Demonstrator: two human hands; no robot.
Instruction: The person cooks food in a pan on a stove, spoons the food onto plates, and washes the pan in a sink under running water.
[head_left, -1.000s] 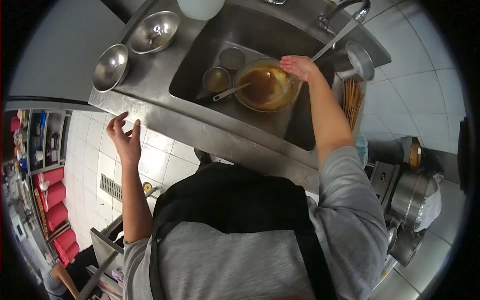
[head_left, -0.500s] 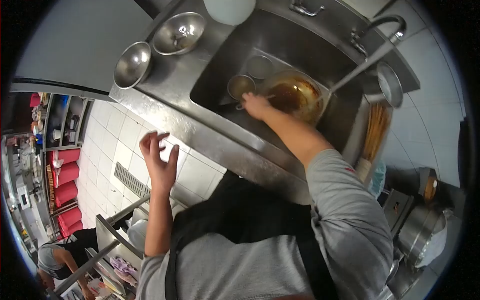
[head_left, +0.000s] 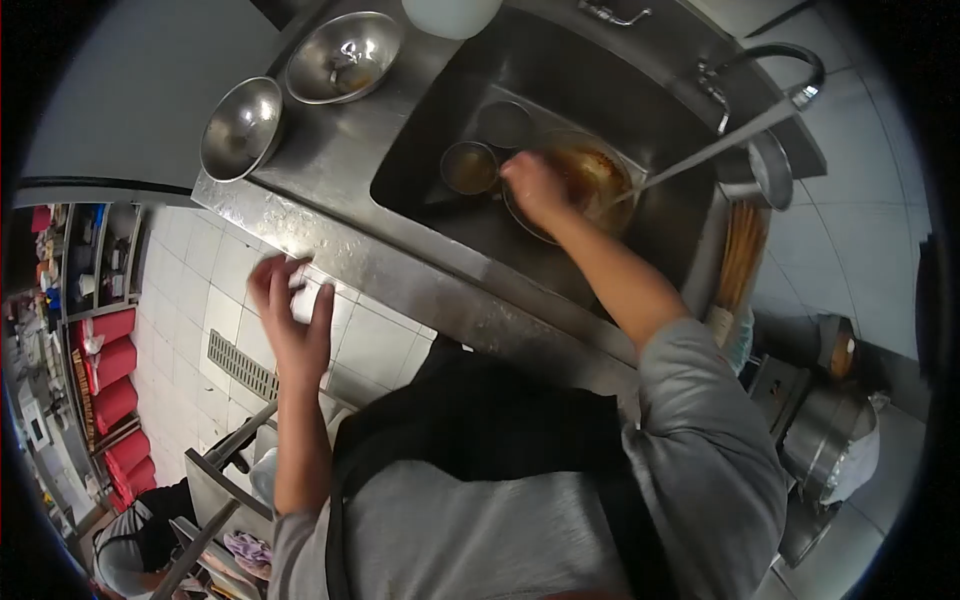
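My right hand (head_left: 537,188) is inside the metal sink (head_left: 440,130), above the left side of a round pan (head_left: 612,215) with brown residue and liquid in it. Its fingers are curled together and slightly blurred; whatever they grip is hidden. Just left of it sits a small round container (head_left: 470,168) with cloudy liquid, and behind that another round container (head_left: 504,124). Water runs from the faucet (head_left: 805,92) in a slanting stream into the pan. My left hand (head_left: 295,312) hovers in front of the counter edge, fingers apart and holding nothing.
Two steel bowls (head_left: 345,58) (head_left: 242,130) stand on the counter left of the sink. A white container (head_left: 452,14) is at the back. Right of the sink are a bamboo brush (head_left: 742,255) and a metal pot (head_left: 772,170). Another person (head_left: 140,545) is at lower left.
My right hand has moved right and slightly up from the small container toward the pan. My left hand remains raised and open. The whole view has shifted slightly.
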